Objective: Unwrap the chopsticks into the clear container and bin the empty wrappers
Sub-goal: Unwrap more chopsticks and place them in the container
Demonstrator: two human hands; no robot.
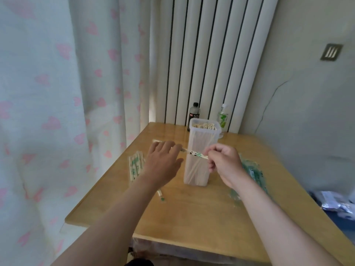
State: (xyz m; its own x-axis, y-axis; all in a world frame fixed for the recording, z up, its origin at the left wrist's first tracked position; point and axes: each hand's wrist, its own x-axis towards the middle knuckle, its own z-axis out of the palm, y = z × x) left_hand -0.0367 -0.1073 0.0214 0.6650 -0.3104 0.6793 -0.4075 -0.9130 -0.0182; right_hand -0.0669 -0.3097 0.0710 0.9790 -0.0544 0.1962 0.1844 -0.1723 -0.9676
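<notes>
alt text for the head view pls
The left hand and right hand hold one wrapped pair of chopsticks in front of a clear container full of bare chopsticks on a wooden table. More wrapped pairs lie left of it, empty wrappers right.

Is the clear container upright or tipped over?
Upright. The clear container stands on the table, open top up, chopstick ends showing.

Both hands, left hand (163,160) and right hand (223,162), pinch one wrapped chopstick pair (194,153) before the clear container (199,150) mid-table (192,217).
</notes>
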